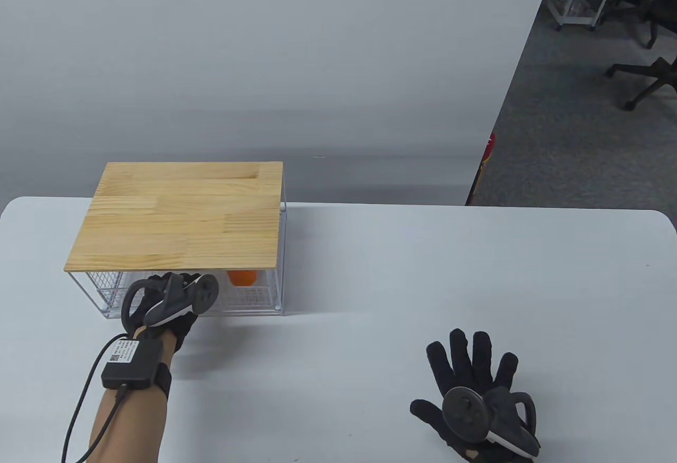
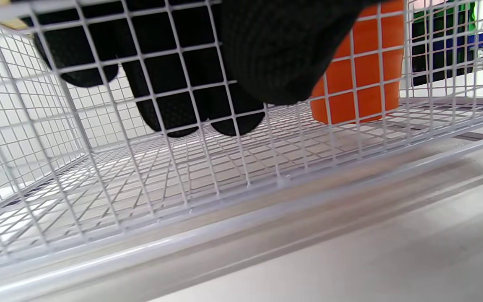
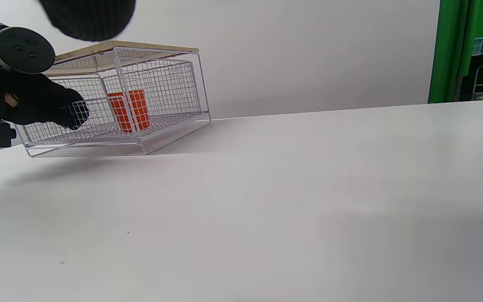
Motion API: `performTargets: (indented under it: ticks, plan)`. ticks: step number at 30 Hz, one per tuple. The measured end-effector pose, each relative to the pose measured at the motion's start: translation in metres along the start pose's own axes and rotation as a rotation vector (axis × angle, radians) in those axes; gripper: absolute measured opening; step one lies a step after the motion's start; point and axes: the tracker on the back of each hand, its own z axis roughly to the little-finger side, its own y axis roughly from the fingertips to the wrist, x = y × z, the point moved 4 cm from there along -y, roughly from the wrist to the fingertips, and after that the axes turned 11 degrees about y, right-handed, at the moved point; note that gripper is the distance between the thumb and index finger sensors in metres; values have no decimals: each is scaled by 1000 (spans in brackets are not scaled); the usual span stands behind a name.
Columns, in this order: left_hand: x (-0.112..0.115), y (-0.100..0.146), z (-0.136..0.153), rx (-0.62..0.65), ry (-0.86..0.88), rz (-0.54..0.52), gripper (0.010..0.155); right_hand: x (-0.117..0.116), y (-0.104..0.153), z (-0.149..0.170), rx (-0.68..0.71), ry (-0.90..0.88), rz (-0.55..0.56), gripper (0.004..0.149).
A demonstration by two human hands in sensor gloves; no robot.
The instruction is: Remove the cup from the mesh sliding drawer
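A white mesh drawer [image 1: 248, 299] sits in a wire frame under a wooden top [image 1: 180, 214] at the table's left. An orange cup [image 1: 242, 276] stands upright inside it, towards the right. My left hand [image 1: 169, 288] grips the drawer's front wall, left of the cup. In the left wrist view its fingers [image 2: 199, 117] hang inside the mesh [image 2: 141, 176] with the thumb outside, and the cup [image 2: 363, 75] is just beyond. My right hand [image 1: 470, 373] rests flat on the table at the lower right, fingers spread, holding nothing.
The white table [image 1: 402, 272] stretches to the right of the drawer unit. The right wrist view shows the unit [image 3: 162, 92], the cup [image 3: 129, 110] and my left hand [image 3: 69, 112] far off at the left. A grey wall stands behind.
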Motion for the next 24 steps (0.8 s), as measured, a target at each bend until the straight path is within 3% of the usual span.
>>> performTargets:
  ticks: [24]
  plan:
    - [-1,31,0,87,-9,-58,33,-4,-2,-3,13,13,-26,90]
